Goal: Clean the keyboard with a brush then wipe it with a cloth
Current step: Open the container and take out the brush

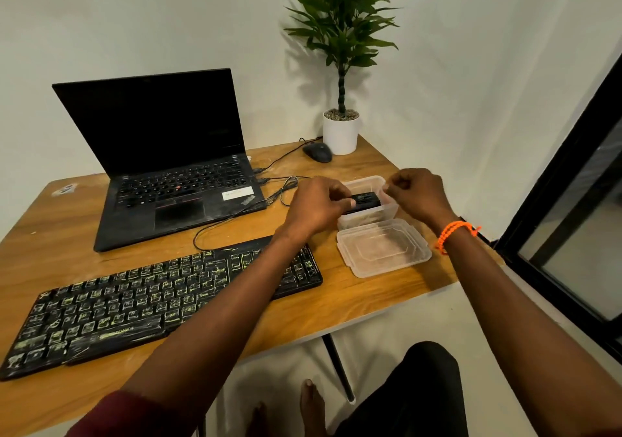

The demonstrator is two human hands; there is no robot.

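Nearest the person, the dusty keyboard (161,298) lies along the front of the bench (353,305), its long axis running from the near left corner up toward the right, and nothing touches it except the left forearm crossing above its right end. Just beyond that right end sits a clear lid (383,248), flat and empty. Behind the lid stands an open plastic tub (370,201), and both hands meet over it. The left hand (316,207) pinches a small black object, apparently the brush (365,199), which lies crosswise over the tub with its long axis left to right; that grip is closed on its left end. The right hand (417,194) is curled at the tub's right rim, and I cannot tell whether it holds anything. The keyboard lies down and left of the brush, so the left hand seems better placed to carry it there. Farther back are the laptop (168,154), mouse (317,152) and potted plant (341,66). I see no cloth.
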